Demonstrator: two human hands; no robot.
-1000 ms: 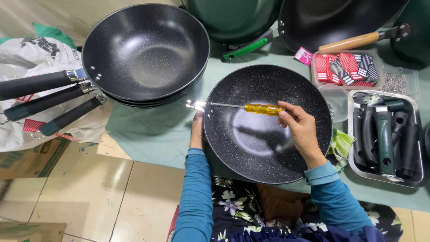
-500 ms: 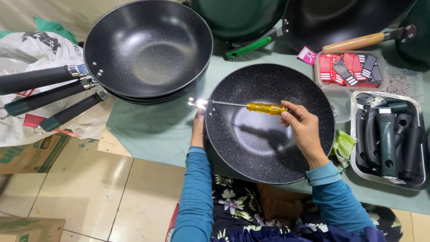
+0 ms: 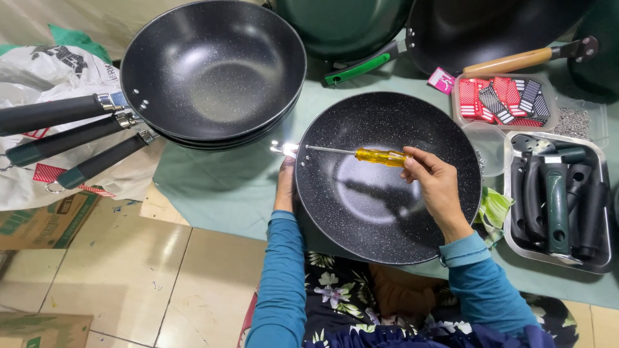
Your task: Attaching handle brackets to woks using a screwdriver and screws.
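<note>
**Screwdriver held across a speckled pan**

A black speckled pan [image 3: 387, 187] was seen on the green-covered table [image 3: 219, 187], just in front of the person. The right hand [image 3: 435, 187] was closed around the yellow handle of a screwdriver [image 3: 380, 156], fingers wrapped tight. The metal shaft was laid level across the bowl, its tip set at a small metal bracket [image 3: 284, 149] on the left rim. The left hand [image 3: 285, 183] was pressed against the outer rim just below that bracket; how far its fingers were curled could not be told. A stack of handled pans [image 3: 213, 71] was noted to the upper left. A metal tray [image 3: 599, 258] of dark handles was noted at the right.
</note>
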